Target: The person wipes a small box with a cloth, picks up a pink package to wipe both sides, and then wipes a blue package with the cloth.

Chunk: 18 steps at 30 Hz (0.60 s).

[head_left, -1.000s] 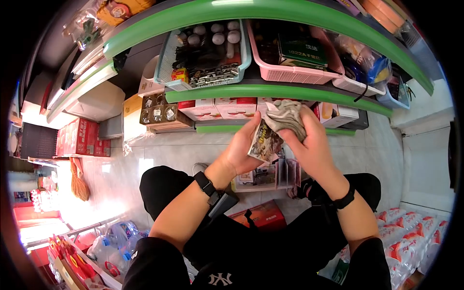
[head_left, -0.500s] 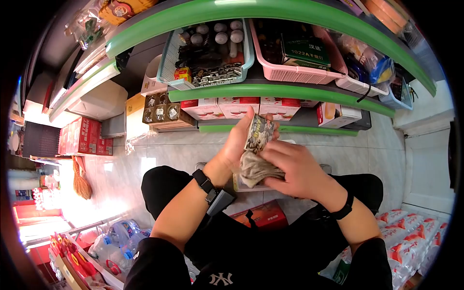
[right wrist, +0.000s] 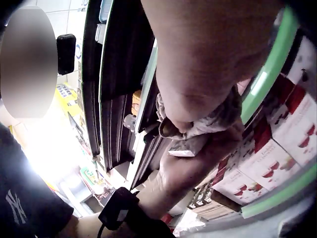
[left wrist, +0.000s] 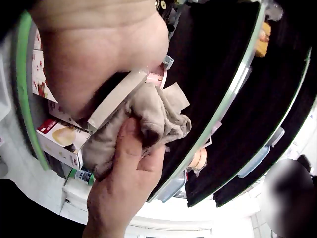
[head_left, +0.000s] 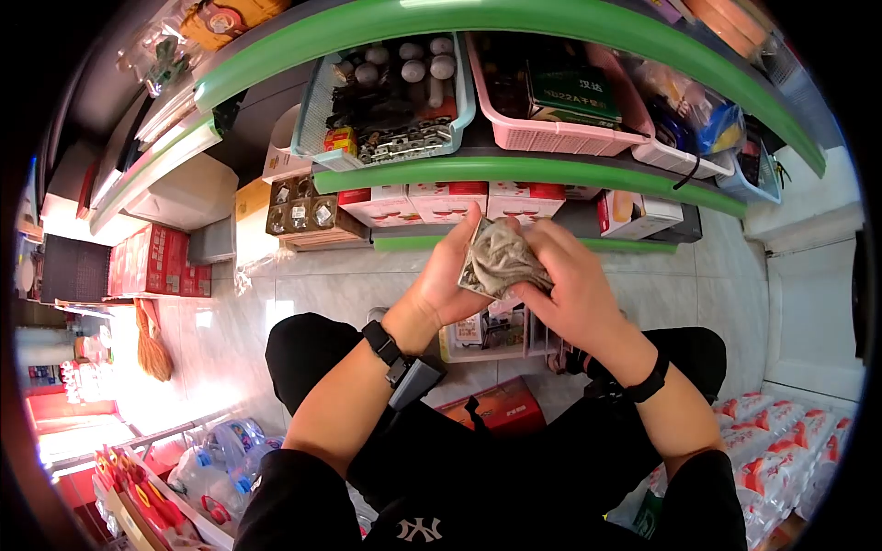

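In the head view my left hand grips a small flat box with a printed face, its pale side showing in the left wrist view. A crumpled grey cloth lies over the face of this box and covers most of it. My right hand bunches the cloth between thumb and fingers and presses it on the box. From the right wrist view, a pale end of the box sticks out below the cloth, against the left palm.
Below the hands stands a pale bin holding small packs, with a red box nearer me on the floor. Ahead, a green-edged shelf carries a blue basket and a pink basket. Wrapped bottle packs stand at right.
The cloth moved from the box's upper right down past its lower edge, then back up over its face. My left hand has kept hold of the box, tilting it a little.
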Tool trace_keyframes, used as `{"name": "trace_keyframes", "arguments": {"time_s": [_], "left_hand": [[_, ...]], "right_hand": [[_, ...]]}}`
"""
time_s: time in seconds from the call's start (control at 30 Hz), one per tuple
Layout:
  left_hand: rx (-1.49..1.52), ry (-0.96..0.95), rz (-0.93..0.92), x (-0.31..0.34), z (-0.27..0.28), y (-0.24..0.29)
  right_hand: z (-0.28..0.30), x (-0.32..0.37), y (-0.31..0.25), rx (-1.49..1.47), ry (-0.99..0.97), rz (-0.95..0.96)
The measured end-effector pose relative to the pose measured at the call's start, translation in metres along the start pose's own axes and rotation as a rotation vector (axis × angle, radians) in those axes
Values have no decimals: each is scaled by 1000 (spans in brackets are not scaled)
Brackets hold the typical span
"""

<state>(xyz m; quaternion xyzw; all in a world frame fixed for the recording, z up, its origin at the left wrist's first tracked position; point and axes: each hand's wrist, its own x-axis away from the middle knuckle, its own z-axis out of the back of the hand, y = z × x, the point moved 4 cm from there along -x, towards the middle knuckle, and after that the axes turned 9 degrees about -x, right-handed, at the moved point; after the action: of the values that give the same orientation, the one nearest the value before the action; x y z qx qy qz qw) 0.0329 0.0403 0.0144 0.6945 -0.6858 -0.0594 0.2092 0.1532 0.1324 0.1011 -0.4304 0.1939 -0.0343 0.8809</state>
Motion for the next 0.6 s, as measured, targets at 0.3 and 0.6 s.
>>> {"name": "trace_keyframes", "arguments": {"time_s": [0.3, 0.6], "left_hand": [[106, -291, -72, -12, 23, 13], [-253, 341, -82, -4, 9, 5]], "right_hand": [[5, 8, -5, -11, -273, 31], [28, -3, 18, -110, 173, -60]]}}
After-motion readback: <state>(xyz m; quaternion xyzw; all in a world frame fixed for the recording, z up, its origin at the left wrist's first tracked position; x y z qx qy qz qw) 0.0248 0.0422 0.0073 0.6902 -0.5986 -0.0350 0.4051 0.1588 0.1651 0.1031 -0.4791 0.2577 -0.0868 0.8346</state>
